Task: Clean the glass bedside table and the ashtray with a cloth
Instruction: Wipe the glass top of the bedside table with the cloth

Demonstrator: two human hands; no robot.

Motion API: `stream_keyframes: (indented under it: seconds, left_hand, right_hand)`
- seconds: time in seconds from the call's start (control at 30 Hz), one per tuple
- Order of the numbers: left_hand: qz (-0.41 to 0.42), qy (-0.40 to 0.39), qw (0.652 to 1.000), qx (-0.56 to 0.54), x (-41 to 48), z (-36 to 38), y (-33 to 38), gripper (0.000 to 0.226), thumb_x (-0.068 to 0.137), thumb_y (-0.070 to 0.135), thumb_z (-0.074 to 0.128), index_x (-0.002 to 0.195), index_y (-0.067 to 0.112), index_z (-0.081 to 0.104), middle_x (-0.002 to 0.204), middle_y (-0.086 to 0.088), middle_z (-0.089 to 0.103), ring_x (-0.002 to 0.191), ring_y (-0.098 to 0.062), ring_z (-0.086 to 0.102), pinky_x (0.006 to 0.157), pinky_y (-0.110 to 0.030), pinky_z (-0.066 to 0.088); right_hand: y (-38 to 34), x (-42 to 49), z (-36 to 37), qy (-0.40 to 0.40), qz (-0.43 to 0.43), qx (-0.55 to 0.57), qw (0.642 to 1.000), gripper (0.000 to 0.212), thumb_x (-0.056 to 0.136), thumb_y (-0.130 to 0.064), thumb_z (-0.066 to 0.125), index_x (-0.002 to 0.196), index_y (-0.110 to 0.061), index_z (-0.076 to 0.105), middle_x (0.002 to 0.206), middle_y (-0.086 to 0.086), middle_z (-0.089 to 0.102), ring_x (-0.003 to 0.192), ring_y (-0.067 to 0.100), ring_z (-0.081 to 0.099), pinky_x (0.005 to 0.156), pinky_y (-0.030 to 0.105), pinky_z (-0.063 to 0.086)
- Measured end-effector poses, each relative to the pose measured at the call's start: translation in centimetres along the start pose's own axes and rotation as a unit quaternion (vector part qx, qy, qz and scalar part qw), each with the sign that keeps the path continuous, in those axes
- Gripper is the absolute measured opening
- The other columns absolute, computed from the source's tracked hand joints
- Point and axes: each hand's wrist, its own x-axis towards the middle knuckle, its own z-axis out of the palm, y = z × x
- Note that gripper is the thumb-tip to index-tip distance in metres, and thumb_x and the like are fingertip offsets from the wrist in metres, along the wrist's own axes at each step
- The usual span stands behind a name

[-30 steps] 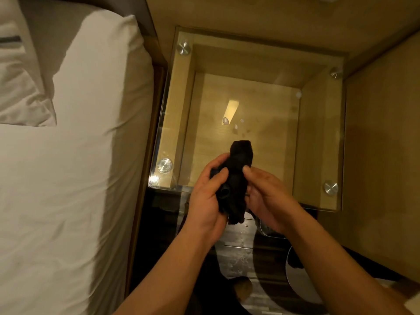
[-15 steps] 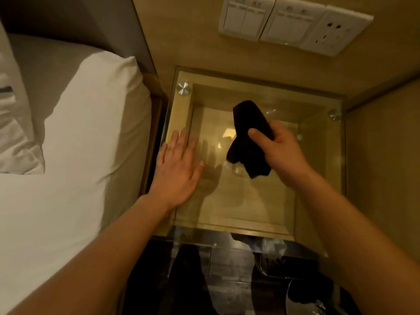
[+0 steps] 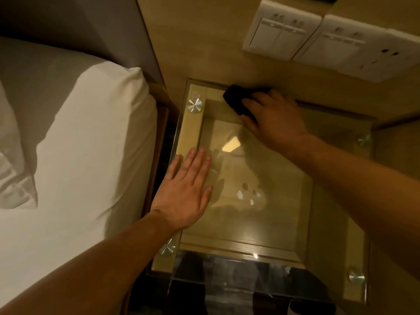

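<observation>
The glass bedside table fills the middle of the view, a clear top on a light wooden frame with round metal fittings at its corners. My right hand presses a black cloth flat onto the glass at the back edge, close to the wall. My left hand lies palm down with fingers spread on the left side of the glass, holding nothing. Small smudges and spots show on the glass near the centre. No ashtray is in view.
A bed with white sheets and a pillow lies directly left of the table. White wall switches and a socket plate sit on the wooden wall above the table. Dark glossy floor shows below the front edge.
Both hands held the cloth in front of the table; then my left hand went flat onto the glass, and my right hand carried the cloth to the back edge and pressed it down.
</observation>
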Motion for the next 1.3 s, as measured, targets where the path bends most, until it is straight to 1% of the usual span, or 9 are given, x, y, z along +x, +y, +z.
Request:
stream_keyframes:
  seconds: [0.1,0.23,0.3,0.37,0.57,0.8,0.97,1.1,1.3]
  left_hand:
    - [-0.001,0.003,1.0,-0.009,0.3,0.2,-0.2,0.071,0.107,0.052,0.015,0.164,0.015,-0.007,0.173,-0.007,-0.016,0.159,-0.019,-0.019,0.13,-0.052,0.002]
    - [0.0,0.007,1.0,-0.018,0.3,0.4,-0.1,0.071,0.107,0.052,0.017,0.164,0.015,-0.006,0.173,-0.006,-0.016,0.159,-0.018,-0.019,0.13,-0.052,0.003]
    - [-0.004,0.016,1.0,-0.018,0.4,0.5,-0.1,0.072,0.107,0.051,0.02,0.165,0.015,-0.002,0.174,-0.006,-0.011,0.16,-0.019,-0.016,0.13,-0.053,0.006]
    - [-0.004,0.023,1.0,-0.019,0.5,0.6,-0.1,0.072,0.107,0.05,0.023,0.165,0.014,0.001,0.174,-0.006,-0.008,0.16,-0.019,-0.013,0.13,-0.053,0.007]
    - [0.003,0.027,1.0,-0.008,0.5,0.5,-0.3,0.071,0.107,0.05,0.021,0.165,0.014,0.003,0.174,-0.007,-0.005,0.161,-0.02,-0.011,0.13,-0.053,0.005]
    - [0.001,0.048,0.999,0.011,0.5,0.6,-0.2,0.071,0.107,0.049,0.025,0.166,0.013,0.008,0.175,-0.008,0.002,0.161,-0.02,-0.006,0.13,-0.051,0.005]
    - [0.0,0.051,0.999,0.01,0.5,0.6,-0.2,0.07,0.108,0.048,0.028,0.166,0.013,0.01,0.175,-0.009,0.003,0.161,-0.021,-0.004,0.13,-0.052,0.005]
    - [0.0,0.056,0.998,0.02,0.4,0.5,-0.1,0.071,0.107,0.048,0.026,0.166,0.011,0.01,0.175,-0.01,0.004,0.162,-0.022,-0.002,0.129,-0.052,0.006]
    - [-0.004,0.059,0.998,0.035,0.4,0.5,0.0,0.071,0.107,0.049,0.024,0.166,0.012,0.01,0.174,-0.01,0.005,0.161,-0.022,-0.002,0.129,-0.052,0.007]
  right_hand:
    - [2.1,-0.1,0.0,0.018,-0.044,0.001,0.999,0.045,0.102,-0.048,0.048,0.139,-0.025,0.059,0.148,0.003,0.056,0.133,0.036,0.048,0.105,0.054,0.034]
    - [4.3,1.1,0.5,-0.095,-0.152,-0.014,0.984,0.057,0.104,-0.057,0.023,0.156,-0.038,0.03,0.168,-0.006,0.023,0.155,0.025,0.02,0.116,0.054,0.026]
    - [4.4,1.9,1.0,-0.109,-0.165,0.0,0.98,0.06,0.103,-0.061,0.016,0.159,-0.041,0.016,0.171,-0.01,0.009,0.157,0.019,0.009,0.118,0.053,0.024]
    - [4.1,2.4,1.5,-0.098,-0.159,0.024,0.982,0.06,0.103,-0.061,0.018,0.16,-0.043,0.012,0.171,-0.012,0.003,0.157,0.015,0.006,0.117,0.051,0.021]
    - [3.1,2.0,3.1,-0.039,-0.139,0.061,0.988,0.057,0.106,-0.054,0.022,0.16,-0.039,0.018,0.17,-0.011,0.015,0.157,0.016,0.015,0.118,0.05,0.019]
    - [2.9,0.1,4.4,0.003,-0.177,0.06,0.982,0.053,0.108,-0.046,0.027,0.16,-0.035,0.024,0.169,-0.01,0.02,0.156,0.016,0.017,0.117,0.05,0.023]
    - [2.1,-2.5,4.6,-0.005,-0.19,0.074,0.979,0.052,0.108,-0.045,0.028,0.159,-0.033,0.028,0.169,-0.007,0.022,0.156,0.017,0.019,0.117,0.052,0.024]
    - [1.3,-4.6,4.6,-0.041,-0.193,0.076,0.977,0.052,0.108,-0.046,0.025,0.159,-0.038,0.023,0.17,-0.011,0.017,0.157,0.015,0.012,0.12,0.05,0.019]
    - [0.1,-7.1,4.6,-0.047,-0.18,0.097,0.978,0.053,0.107,-0.041,0.029,0.159,-0.035,0.023,0.168,-0.011,0.023,0.156,0.014,0.017,0.12,0.046,0.017]
